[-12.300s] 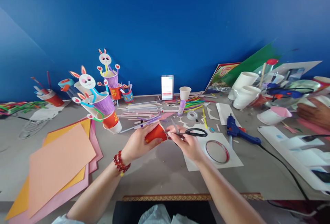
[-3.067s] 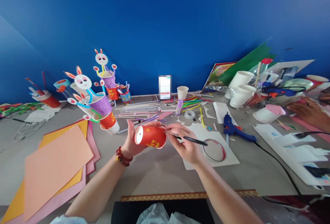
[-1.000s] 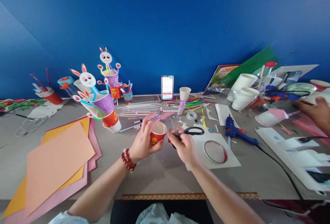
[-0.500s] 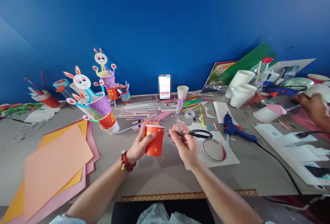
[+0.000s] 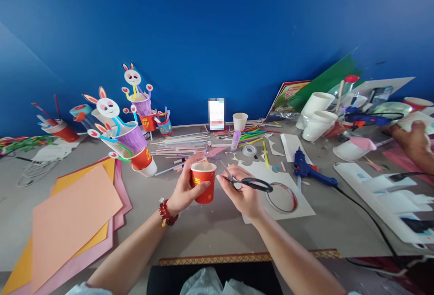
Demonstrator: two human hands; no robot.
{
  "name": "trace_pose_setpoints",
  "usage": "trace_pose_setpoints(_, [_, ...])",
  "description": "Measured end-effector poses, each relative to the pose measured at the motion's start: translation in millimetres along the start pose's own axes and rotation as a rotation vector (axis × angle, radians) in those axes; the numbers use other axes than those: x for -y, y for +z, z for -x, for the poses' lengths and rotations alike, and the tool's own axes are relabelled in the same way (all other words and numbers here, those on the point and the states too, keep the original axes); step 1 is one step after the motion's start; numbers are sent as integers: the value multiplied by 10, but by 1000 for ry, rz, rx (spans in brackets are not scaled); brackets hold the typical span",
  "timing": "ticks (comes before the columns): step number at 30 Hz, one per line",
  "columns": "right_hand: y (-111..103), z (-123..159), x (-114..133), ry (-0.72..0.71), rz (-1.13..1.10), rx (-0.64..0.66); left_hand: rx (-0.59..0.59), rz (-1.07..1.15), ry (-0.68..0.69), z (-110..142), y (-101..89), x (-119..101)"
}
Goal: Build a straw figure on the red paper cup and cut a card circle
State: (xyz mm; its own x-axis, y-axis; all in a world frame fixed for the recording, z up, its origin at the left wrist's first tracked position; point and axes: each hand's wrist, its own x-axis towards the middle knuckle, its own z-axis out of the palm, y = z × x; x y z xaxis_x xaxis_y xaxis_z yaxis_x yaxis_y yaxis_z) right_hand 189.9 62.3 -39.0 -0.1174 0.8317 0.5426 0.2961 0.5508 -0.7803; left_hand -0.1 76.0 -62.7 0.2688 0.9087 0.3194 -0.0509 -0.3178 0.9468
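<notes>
My left hand [image 5: 185,186] is wrapped round a red paper cup [image 5: 204,183], held upright above the table with its open mouth up. My right hand [image 5: 242,193] grips black-handled scissors [image 5: 249,183], fingers through the loops. The blades stand slightly apart and point left toward the cup's rim without touching it. A red bead bracelet [image 5: 164,206] circles my left wrist.
Orange and pink paper sheets [image 5: 68,213] lie at left, bunny cup figures [image 5: 127,136] behind them. A tape ring [image 5: 281,197] on white paper, a blue glue gun [image 5: 310,170] with cord, straws [image 5: 183,145] and white cups [image 5: 317,121] surround. Another person's hand [image 5: 412,143] holds a cup at far right.
The cup, lying sideways three seconds ago, has been turned upright and now sits a little lower in my left hand. The scissor blades have swung toward its rim. The other person's hand shifted slightly.
</notes>
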Motion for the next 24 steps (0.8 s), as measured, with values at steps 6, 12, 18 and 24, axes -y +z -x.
trace_pose_setpoints(6, [150, 69, -41, 504, -498, -46, -177, -532, 463, -23, 14, 41])
trace_pose_setpoints(12, [225, 51, -62, 652, -709, -143, -179, -794, 605, -2, 11, 68])
trace_pose_setpoints(18, [243, 75, -114, 806, -851, -160, -120, -909, 724, 25, -47, 153])
trace_pose_setpoints(24, [248, 74, -115, 795, -958, -200, -208, -872, 688, 21, 6, 108])
